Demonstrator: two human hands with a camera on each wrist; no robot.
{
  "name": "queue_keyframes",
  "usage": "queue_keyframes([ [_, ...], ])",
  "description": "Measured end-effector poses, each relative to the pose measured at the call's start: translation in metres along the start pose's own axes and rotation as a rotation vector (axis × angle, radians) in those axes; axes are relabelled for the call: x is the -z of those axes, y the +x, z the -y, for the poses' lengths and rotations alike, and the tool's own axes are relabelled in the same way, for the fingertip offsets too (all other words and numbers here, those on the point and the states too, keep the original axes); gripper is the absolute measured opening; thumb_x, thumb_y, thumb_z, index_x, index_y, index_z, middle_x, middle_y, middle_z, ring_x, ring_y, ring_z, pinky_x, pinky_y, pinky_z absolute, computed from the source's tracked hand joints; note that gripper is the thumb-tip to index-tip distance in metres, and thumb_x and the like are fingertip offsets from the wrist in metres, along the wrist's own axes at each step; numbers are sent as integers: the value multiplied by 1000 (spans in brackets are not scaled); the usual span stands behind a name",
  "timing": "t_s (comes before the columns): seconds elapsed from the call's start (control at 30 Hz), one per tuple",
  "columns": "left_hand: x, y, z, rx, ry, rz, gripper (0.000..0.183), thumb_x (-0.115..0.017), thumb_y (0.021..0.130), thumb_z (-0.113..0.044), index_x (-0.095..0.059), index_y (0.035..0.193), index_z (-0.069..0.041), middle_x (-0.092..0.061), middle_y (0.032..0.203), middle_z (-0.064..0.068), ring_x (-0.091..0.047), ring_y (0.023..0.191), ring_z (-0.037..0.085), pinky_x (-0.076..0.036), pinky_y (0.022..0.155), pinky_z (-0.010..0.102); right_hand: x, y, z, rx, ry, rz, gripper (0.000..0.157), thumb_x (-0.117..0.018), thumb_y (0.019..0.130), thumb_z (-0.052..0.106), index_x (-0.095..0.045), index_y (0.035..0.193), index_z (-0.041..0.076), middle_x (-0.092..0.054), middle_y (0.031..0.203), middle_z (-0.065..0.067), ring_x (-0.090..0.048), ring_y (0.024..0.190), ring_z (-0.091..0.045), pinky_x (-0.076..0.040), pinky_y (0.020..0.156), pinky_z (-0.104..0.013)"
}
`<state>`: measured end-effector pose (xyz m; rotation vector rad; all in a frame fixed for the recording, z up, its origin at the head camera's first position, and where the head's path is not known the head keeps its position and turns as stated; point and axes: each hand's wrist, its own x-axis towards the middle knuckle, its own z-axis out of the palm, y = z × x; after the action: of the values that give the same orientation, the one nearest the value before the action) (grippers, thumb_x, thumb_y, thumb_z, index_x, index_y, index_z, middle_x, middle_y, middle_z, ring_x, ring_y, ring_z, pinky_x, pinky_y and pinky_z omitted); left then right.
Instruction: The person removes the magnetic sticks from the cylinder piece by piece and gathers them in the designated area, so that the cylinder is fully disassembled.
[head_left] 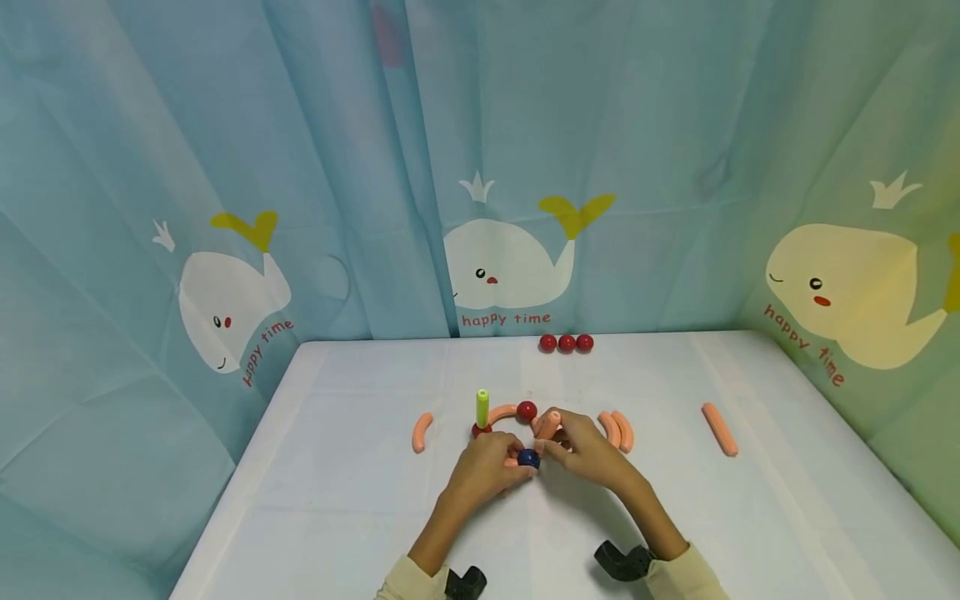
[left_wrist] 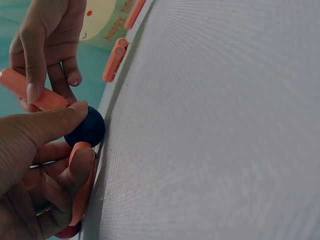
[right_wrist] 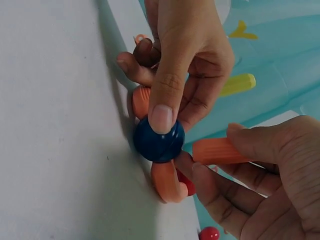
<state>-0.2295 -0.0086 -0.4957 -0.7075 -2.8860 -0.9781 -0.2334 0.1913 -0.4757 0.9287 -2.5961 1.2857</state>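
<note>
My left hand (head_left: 483,468) pinches a dark blue ball (right_wrist: 159,141) at the near side of a ring of curved orange pieces and balls. In the right wrist view, a curved orange piece (right_wrist: 167,182) meets the ball's lower side. My right hand (head_left: 592,450) grips an orange rod (right_wrist: 220,151), its front end close to the blue ball; whether they touch I cannot tell. A yellow-green rod (head_left: 482,408) stands upright on a red ball at the ring's left. Another red ball (head_left: 527,412) sits at its far side. My fingers hide part of the ring.
Three red balls (head_left: 566,343) line the table's back edge. One curved orange piece (head_left: 422,433) lies left of the ring, two curved pieces (head_left: 621,431) right of it. Farther right is a straight orange rod (head_left: 720,429) on the white table (head_left: 315,500). A blue curtain (head_left: 360,167) hangs behind.
</note>
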Motion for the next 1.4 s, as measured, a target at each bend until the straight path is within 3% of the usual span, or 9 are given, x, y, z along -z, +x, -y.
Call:
queue_keyframes([
  [0.4,1,-1,0,-15,0,-6,32,-80,79,-38,-74,97,-13,-62,73,-10,-44,43,-4,-37,52,16,0,0,-1,-6,-13,-16,8,-66,93,11,-61,98,7,-66,92,-1,-65,85,-11,-56,73,-25],
  [0.57,0,0,-1,-1,6,5,32,-80,80,-38,-74,99,-12,-63,75,-9,-44,41,-3,-37,50,17,4,-1,0,-32,-31,-62,20,-65,94,14,-61,107,-1,-69,100,-8,-67,85,-13,-56,72,-26],
  [0.87,-3,0,1,11,10,-7,32,-80,79,-36,-74,99,-13,-67,80,-8,-45,45,-3,-39,52,17,30,-3,-3,-185,-110,-231,27,-68,92,17,-64,113,0,-69,83,-3,-62,72,-8,-52,63,-23],
  [1.1,-2,-2,-3,26,-1,-2,33,-80,80,-36,-74,100,-12,-66,79,-7,-45,44,-2,-38,50,17,72,-23,-18,-327,-217,-405,32,-68,93,25,-66,113,0,-71,92,-13,-66,85,-25,-51,64,-22],
  [1.23,-2,-1,-4,47,-6,9,33,-80,80,-37,-74,102,-12,-66,79,-7,-46,42,0,-38,48,18,101,-42,-27,-424,-276,-483,38,-67,93,31,-66,114,-1,-72,95,-19,-62,80,-6,-47,60,-21],
  [1.33,-2,-1,-4,69,-10,19,34,-79,80,-37,-74,103,-13,-65,78,-8,-47,42,1,-38,48,19,121,-58,-35,-518,-299,-528,42,-66,93,34,-65,113,-2,-71,97,-21,-50,73,13,-44,57,-20],
  [1.4,-2,-1,-3,77,-17,21,34,-79,80,-37,-73,103,-13,-65,78,-8,-47,42,1,-38,48,19,131,-69,-42,-586,-308,-551,44,-65,93,36,-65,113,-3,-71,98,-23,-42,69,19,-42,56,-20],
])
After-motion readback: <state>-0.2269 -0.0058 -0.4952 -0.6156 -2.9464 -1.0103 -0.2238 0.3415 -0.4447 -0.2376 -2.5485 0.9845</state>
